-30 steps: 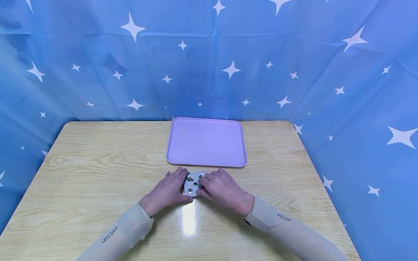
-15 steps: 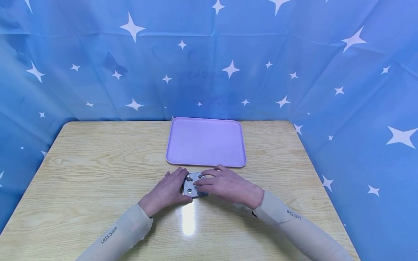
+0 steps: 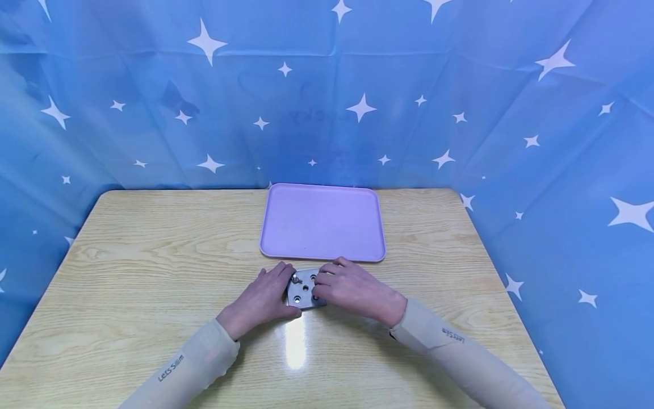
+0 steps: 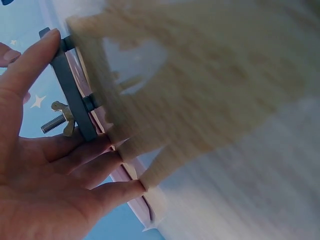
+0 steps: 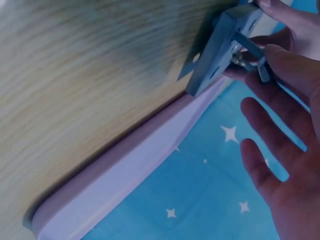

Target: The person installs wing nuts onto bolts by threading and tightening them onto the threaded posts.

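A small grey metal plate [image 3: 298, 290] with several holes stands on short feet on the table. My left hand [image 3: 263, 296] grips its left side, thumb at the near edge and fingers at the far edge. Close to those fingers a brass-coloured wing nut [image 4: 64, 118] sits on a threaded bolt [image 4: 52, 124]. My right hand [image 3: 352, 288] is over the plate's right side. In the right wrist view its thumb and index finger pinch a dark wing nut [image 5: 263, 71] at the end of another bolt [image 5: 247, 44]; the other fingers are spread loosely.
Just beyond the plate lies a purple tray [image 3: 323, 222] with a raised rim. The wood-grain table [image 3: 168, 244] extends to both sides. A blue curtain with white stars [image 3: 327, 85] hangs behind and beside it.
My right fingers loosened and spread, shifting a little to the right, then came together again at the plate's right side. My left hand and the plate have stayed in place.
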Action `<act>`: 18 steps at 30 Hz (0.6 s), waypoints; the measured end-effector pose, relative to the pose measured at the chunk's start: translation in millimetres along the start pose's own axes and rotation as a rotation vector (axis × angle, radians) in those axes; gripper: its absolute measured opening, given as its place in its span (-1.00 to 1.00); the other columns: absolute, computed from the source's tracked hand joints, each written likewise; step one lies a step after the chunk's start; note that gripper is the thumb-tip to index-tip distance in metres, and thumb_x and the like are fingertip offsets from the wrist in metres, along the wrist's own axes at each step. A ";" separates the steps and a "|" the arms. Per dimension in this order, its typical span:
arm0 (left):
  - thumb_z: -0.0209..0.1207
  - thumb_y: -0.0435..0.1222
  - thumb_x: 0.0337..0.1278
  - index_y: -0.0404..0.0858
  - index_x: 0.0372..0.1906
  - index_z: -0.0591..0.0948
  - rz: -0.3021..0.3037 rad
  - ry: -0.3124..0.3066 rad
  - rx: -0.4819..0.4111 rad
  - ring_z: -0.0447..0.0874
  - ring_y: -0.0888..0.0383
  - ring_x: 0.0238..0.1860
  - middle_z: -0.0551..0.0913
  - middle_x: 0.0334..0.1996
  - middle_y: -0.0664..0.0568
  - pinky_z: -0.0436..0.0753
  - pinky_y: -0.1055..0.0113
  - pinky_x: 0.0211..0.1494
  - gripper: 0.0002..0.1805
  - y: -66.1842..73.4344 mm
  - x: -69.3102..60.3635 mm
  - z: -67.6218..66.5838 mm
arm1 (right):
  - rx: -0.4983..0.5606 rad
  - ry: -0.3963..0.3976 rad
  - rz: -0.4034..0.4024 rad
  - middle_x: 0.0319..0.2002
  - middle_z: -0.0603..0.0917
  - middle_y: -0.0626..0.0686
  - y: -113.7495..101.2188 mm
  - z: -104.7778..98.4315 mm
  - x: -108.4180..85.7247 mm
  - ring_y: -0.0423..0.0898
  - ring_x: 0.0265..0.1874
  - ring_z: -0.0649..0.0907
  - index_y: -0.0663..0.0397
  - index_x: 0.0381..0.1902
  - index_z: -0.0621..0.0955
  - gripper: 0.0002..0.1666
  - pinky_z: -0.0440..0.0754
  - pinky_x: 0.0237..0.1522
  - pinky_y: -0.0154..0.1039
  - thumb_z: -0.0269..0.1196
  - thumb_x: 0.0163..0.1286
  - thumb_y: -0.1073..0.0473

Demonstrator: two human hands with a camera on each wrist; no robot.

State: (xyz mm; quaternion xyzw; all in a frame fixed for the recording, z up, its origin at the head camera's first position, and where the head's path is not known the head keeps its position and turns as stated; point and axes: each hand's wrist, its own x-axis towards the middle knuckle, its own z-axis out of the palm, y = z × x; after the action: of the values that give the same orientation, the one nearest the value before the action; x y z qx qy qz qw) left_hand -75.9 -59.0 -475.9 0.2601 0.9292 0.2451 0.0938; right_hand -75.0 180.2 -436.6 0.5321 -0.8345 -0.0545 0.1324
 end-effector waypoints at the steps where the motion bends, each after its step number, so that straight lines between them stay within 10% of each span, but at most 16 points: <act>1: 0.63 -0.07 -0.23 -0.30 0.22 0.52 -0.001 0.000 0.000 0.59 -0.02 0.05 0.57 0.04 -0.04 0.45 -0.36 0.36 -0.15 -0.2 -0.1 0.2 | 0.000 0.015 0.010 -0.19 0.73 -0.18 -0.9 1.4 0.5 -0.14 -0.09 0.66 -0.14 -0.23 0.69 -0.92 0.59 -0.08 -0.21 0.39 0.39 0.06; 12: 0.63 -0.06 -0.23 -0.36 0.24 0.51 -0.002 0.010 -0.002 0.60 -0.06 0.08 0.58 0.06 -0.09 0.45 -0.36 0.35 -0.11 0.7 -0.5 -0.1 | -0.053 0.115 0.220 -0.45 0.67 -0.07 -18.0 14.8 5.9 -0.11 -0.49 0.57 0.01 -0.39 0.61 -0.67 0.45 -0.40 -0.24 0.41 0.33 -0.09; 18: 0.64 -0.07 -0.24 -0.35 0.22 0.52 0.003 0.014 -0.001 0.60 -0.03 0.03 0.58 0.02 -0.07 0.46 -0.36 0.34 -0.12 0.3 -0.4 0.0 | 0.048 0.003 0.270 -0.25 0.72 -0.05 -16.0 7.0 3.6 -0.06 -0.27 0.66 0.00 -0.15 0.68 -0.48 0.55 -0.25 -0.17 0.30 0.38 -0.34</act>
State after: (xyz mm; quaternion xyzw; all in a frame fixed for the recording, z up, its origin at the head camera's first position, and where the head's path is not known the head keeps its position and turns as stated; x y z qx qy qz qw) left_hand -75.4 -59.0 -475.7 0.2595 0.9294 0.2477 0.0869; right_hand -64.4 169.7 -446.4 0.4179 -0.8994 -0.0154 0.1270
